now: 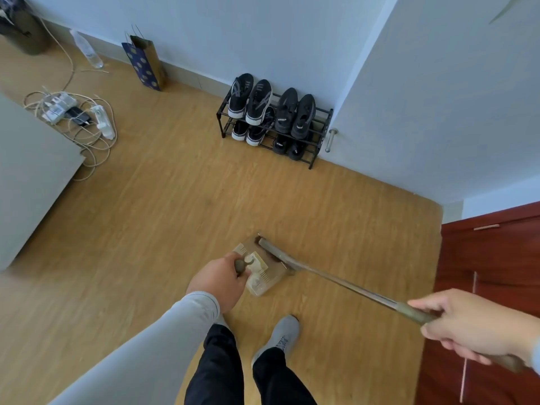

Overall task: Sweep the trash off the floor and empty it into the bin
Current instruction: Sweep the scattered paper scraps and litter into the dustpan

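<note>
- Your left hand (217,283) has its grip curled round the stub handle of the dustpan (263,271), which sits low over the floor just ahead of your feet; pale scraps of trash (255,266) lie in the pan.
- Your right hand (467,325) has its grip wrapped round the upper handle of the broom (336,280); the shaft slants down to the left, and the brush head meets the far edge of the dustpan.
- The floor (175,206) is light wood-look plank (slightly glossy, with the seams running diagonally across the view).
- Pale blue-white walls meet in a corner on the right; a black two-tier shoe rack (274,124) stands against the skirting there, with dark shoes on both tiers.
- A metal door handle (331,140) shows on the white panel just beside the rack.
- A dark red wooden door or panel (491,258) fills the lower right.
- Further left along the wall, a dotted blue gift bag (144,64) stands upright, with a clear plastic bottle (87,49) near it.
- A tangle of cables and power strips (73,115) lies on the floor at the left, beside a pale grey piece of furniture (32,176).
- A dark bin (22,27) sits in the far top-left corner, well apart from you.
</note>
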The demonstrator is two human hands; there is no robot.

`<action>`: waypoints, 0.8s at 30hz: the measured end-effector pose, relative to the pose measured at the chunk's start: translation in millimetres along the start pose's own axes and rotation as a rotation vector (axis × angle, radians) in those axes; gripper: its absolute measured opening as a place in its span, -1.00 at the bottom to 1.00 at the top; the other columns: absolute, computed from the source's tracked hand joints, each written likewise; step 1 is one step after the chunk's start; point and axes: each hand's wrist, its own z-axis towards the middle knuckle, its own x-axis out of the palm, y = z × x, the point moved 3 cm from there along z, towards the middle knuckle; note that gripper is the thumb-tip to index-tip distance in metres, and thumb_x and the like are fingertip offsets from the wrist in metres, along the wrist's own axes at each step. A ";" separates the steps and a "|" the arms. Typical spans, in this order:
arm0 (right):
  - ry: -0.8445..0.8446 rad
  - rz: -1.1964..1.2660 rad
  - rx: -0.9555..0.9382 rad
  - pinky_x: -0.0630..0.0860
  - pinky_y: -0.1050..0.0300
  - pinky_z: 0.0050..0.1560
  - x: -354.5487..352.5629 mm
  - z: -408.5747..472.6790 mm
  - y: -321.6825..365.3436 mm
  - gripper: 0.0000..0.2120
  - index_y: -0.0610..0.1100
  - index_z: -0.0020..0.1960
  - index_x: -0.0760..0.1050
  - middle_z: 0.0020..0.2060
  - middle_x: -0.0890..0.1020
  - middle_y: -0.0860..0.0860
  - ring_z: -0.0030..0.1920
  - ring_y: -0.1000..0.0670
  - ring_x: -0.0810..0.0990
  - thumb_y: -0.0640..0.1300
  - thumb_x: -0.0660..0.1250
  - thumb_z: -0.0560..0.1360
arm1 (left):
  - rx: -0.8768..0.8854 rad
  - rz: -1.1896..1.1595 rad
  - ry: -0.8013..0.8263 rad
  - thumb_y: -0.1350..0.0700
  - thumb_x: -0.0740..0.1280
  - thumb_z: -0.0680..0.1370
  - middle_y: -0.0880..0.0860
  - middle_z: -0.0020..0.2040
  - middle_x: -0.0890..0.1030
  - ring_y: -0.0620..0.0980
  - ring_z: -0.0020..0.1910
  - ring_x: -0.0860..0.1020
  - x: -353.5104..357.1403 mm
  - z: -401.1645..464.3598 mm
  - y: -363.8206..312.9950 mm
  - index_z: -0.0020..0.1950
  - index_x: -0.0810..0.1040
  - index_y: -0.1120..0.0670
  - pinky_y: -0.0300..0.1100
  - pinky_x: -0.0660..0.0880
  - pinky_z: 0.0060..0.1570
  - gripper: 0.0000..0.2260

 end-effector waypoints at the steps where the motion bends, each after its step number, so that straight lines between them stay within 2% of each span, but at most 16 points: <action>1: -0.021 0.018 -0.002 0.33 0.20 -0.55 -1.1 -4.7 0.6 -0.34 0.07 0.56 0.34 -0.45 0.55 -0.07 -0.58 -0.01 0.41 -0.25 0.39 0.51 | -0.002 -0.002 -0.001 -0.17 0.23 0.63 -0.09 -0.15 0.62 -0.02 -0.18 0.61 0.5 -0.7 1.6 0.30 0.46 -0.12 -0.10 0.59 -0.17 -0.71; 4: -0.137 0.015 -0.066 0.36 0.18 -0.55 6.3 4.5 19.4 -0.40 0.07 0.54 0.36 -0.45 0.54 -0.10 -0.57 -0.01 0.43 -0.25 0.34 0.55 | -0.001 -0.011 -0.003 -0.17 0.23 0.63 -0.09 -0.16 0.61 -0.03 -0.19 0.60 1.2 -1.5 4.3 0.32 0.46 -0.12 -0.11 0.58 -0.19 -0.70; 6: -0.201 -0.047 -0.087 0.40 0.19 -0.54 16.1 28.9 39.2 -0.51 0.05 0.44 0.49 -0.46 0.57 -0.06 -0.56 -0.01 0.49 -0.26 0.29 0.55 | 0.005 -0.017 -0.010 -0.16 0.23 0.63 -0.09 -0.16 0.61 -0.03 -0.19 0.60 0.6 -0.4 4.2 0.32 0.46 -0.11 -0.11 0.57 -0.19 -0.71; 8: -0.252 -0.127 -0.074 0.44 0.21 -0.44 30.5 57.9 55.9 -0.56 -0.02 0.37 0.55 -0.28 0.65 -0.04 -0.38 -0.06 0.64 -0.22 0.26 0.51 | 0.008 -0.017 -0.018 -0.15 0.24 0.63 -0.09 -0.15 0.61 -0.02 -0.17 0.60 0.1 0.5 3.6 0.31 0.47 -0.11 -0.11 0.58 -0.17 -0.71; 10: -0.250 -0.199 -0.041 0.48 0.20 -0.33 53.3 80.3 65.7 -0.49 -0.03 0.44 0.49 -0.08 0.66 -0.02 -0.17 -0.10 0.68 -0.16 0.24 0.48 | 0.005 -0.014 -0.020 -0.16 0.24 0.63 -0.09 -0.14 0.61 -0.01 -0.16 0.60 1.1 0.2 3.8 0.31 0.47 -0.12 -0.11 0.58 -0.17 -0.71; 12: -0.166 -0.268 -0.022 0.54 0.18 -0.30 74.7 81.6 71.7 -0.48 -0.05 0.47 0.43 -0.10 0.66 -0.03 -0.25 -0.06 0.67 -0.17 0.22 0.51 | 0.005 -0.013 -0.022 -0.16 0.24 0.63 -0.09 -0.14 0.61 -0.01 -0.16 0.60 2.9 -0.3 5.7 0.31 0.47 -0.12 -0.12 0.57 -0.18 -0.71; 14: -0.024 -0.309 -0.044 0.51 0.20 -0.40 80.8 69.0 71.4 -0.48 -0.08 0.48 0.43 -0.24 0.68 -0.06 -0.42 -0.01 0.60 -0.22 0.22 0.52 | 0.006 -0.010 -0.025 -0.16 0.24 0.63 -0.08 -0.12 0.61 0.00 -0.15 0.60 3.1 -0.5 7.5 0.32 0.47 -0.12 -0.10 0.59 -0.15 -0.71; 16: 0.073 -0.207 -0.058 0.43 0.21 -0.50 63.6 51.9 60.1 -0.43 -0.06 0.53 0.39 -0.42 0.59 -0.06 -0.54 0.02 0.49 -0.26 0.27 0.53 | 0.010 -0.010 -0.020 -0.16 0.23 0.63 -0.06 -0.09 0.62 0.01 -0.12 0.61 2.2 -0.8 7.9 0.34 0.46 -0.11 -0.06 0.61 -0.10 -0.68; 18: 0.075 -0.014 -0.051 0.36 0.22 -0.58 29.5 40.8 38.0 -0.36 -0.06 0.59 0.31 -0.50 0.53 -0.05 -0.58 0.05 0.41 -0.29 0.34 0.55 | 0.012 -0.011 -0.012 -0.17 0.23 0.63 -0.06 -0.04 0.63 0.01 -0.09 0.61 0.5 -3.5 7.4 0.38 0.44 -0.11 -0.06 0.61 -0.07 -0.65; 20: 0.052 0.127 -0.016 0.33 0.22 -0.58 -0.1 28.5 18.5 -0.39 -0.08 0.58 0.34 -0.44 0.55 -0.09 -0.55 0.04 0.40 -0.30 0.36 0.56 | 0.011 -0.018 -0.011 -0.17 0.23 0.63 -0.06 -0.01 0.63 0.01 -0.07 0.61 -1.0 -7.1 9.4 0.40 0.43 -0.11 -0.06 0.61 -0.05 -0.64; 24: -0.037 0.188 -0.024 0.35 0.19 -0.55 -5.8 16.9 8.7 -0.37 -0.04 0.57 0.35 -0.40 0.57 -0.10 -0.54 0.02 0.41 -0.31 0.38 0.55 | -0.010 -0.052 -0.017 -0.17 0.25 0.63 -0.07 -0.04 0.63 0.00 -0.09 0.61 -6.4 -17.8 24.3 0.36 0.46 -0.13 -0.05 0.61 -0.04 -0.67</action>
